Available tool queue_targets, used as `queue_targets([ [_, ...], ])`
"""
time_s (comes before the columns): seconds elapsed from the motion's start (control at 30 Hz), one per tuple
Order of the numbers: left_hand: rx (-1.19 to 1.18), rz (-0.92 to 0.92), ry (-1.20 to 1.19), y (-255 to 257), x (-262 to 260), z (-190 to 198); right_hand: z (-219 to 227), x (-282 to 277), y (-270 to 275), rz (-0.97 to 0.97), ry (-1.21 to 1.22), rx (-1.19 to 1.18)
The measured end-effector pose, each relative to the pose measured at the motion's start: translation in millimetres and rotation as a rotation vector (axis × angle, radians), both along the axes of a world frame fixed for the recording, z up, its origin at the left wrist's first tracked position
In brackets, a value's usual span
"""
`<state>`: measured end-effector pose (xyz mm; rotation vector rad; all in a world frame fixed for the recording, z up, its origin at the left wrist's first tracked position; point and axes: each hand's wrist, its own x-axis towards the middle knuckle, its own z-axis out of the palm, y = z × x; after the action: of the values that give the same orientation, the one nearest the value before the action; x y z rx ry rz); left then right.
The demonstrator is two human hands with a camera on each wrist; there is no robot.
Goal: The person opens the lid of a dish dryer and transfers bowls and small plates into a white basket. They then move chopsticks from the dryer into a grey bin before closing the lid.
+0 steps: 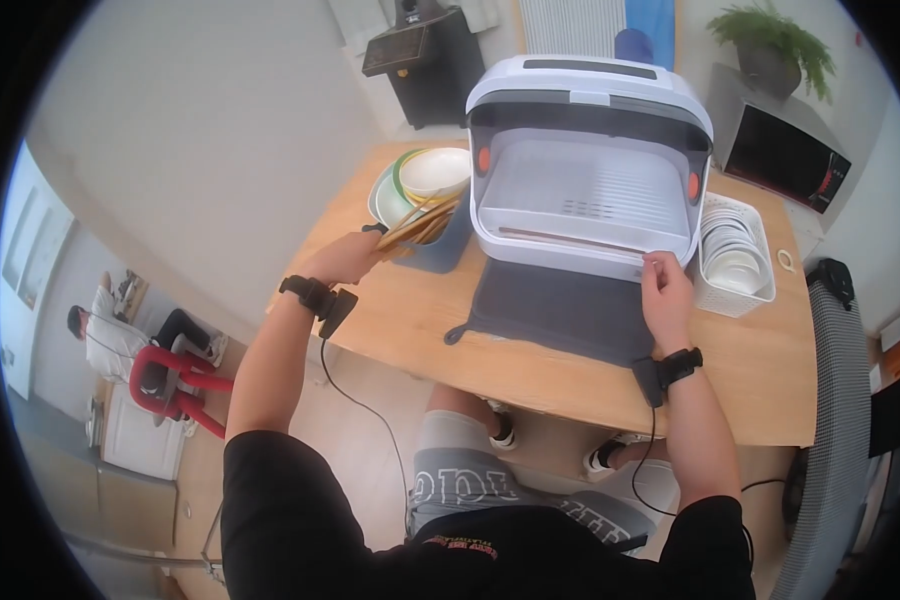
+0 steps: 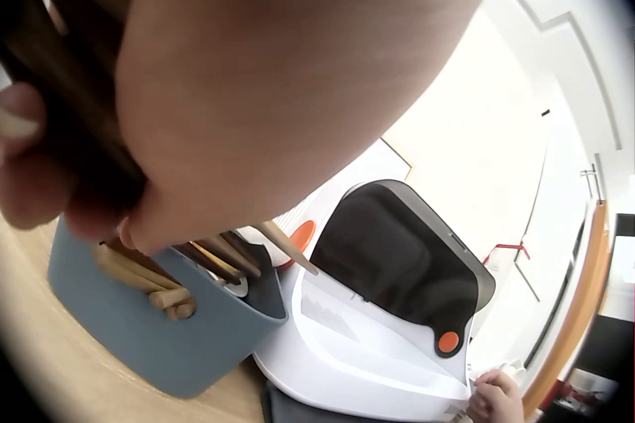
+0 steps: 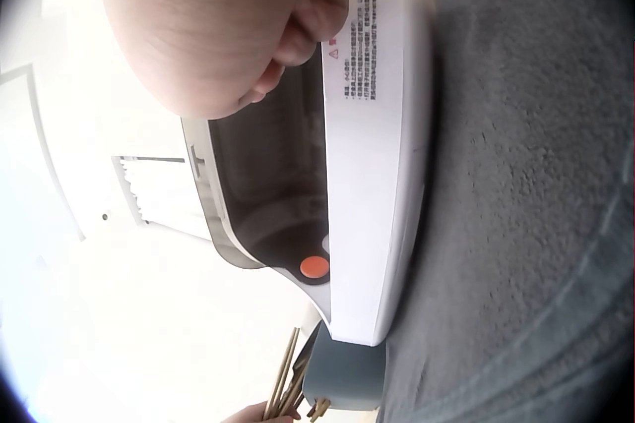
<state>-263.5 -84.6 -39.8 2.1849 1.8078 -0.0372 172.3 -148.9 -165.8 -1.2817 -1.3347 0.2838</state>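
Observation:
Wooden chopsticks (image 1: 410,232) are gripped in a bundle by my left hand (image 1: 345,259), at the near side of a blue-grey basket (image 1: 440,258). In the left wrist view, more wooden sticks and utensils stick out of the basket (image 2: 159,329) below the hand (image 2: 268,76). A white dish cabinet (image 1: 580,253) with a raised dark clear lid stands at the table's centre, a ribbed tray inside. My right hand (image 1: 667,300) has its curled fingers at the cabinet's front rim, near its right corner; the right wrist view shows them against the printed front panel (image 3: 367,175).
Bowls and plates (image 1: 435,172) stand in and behind the blue-grey basket. A white basket of bowls (image 1: 735,300) is right of the cabinet. A dark grey mat (image 1: 560,305) lies in front. Behind are a microwave (image 1: 785,155) and a potted plant. Another person (image 1: 110,335) is at far left.

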Motion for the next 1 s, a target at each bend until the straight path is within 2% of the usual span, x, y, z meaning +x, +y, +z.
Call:
queue_targets([
  [0.1,-0.052,0.018,0.009,-3.1,24.0,12.7,2.4,-0.1,-1.8,-0.005,-0.004,-0.037],
  [0.43,-0.089,0.036,0.041,-2.6,26.2,16.3,-2.1,2.7,1.0,0.014,0.010,-0.051],
  [0.5,-0.137,0.078,-0.086,-0.9,24.4,16.6,-2.4,2.7,1.4,0.016,0.009,-0.045],
  [0.6,-0.226,0.152,-0.121,1.1,29.4,22.9,-0.7,2.5,0.8,0.011,-0.009,-0.050],
  [0.73,-0.148,0.125,-0.123,2.2,28.5,16.3,-2.1,3.5,1.7,0.022,-0.005,-0.051],
  [0.8,-0.057,0.070,-0.046,3.3,33.6,15.7,-2.6,3.2,2.0,0.031,-0.001,-0.049],
  [0.9,-0.038,0.087,-0.121,9.3,41.5,14.2,-3.6,3.1,2.5,0.032,0.000,-0.046],
  [1.0,-0.030,0.037,-0.076,28.7,39.7,4.8,-4.0,3.5,1.8,0.030,0.002,-0.043],
])
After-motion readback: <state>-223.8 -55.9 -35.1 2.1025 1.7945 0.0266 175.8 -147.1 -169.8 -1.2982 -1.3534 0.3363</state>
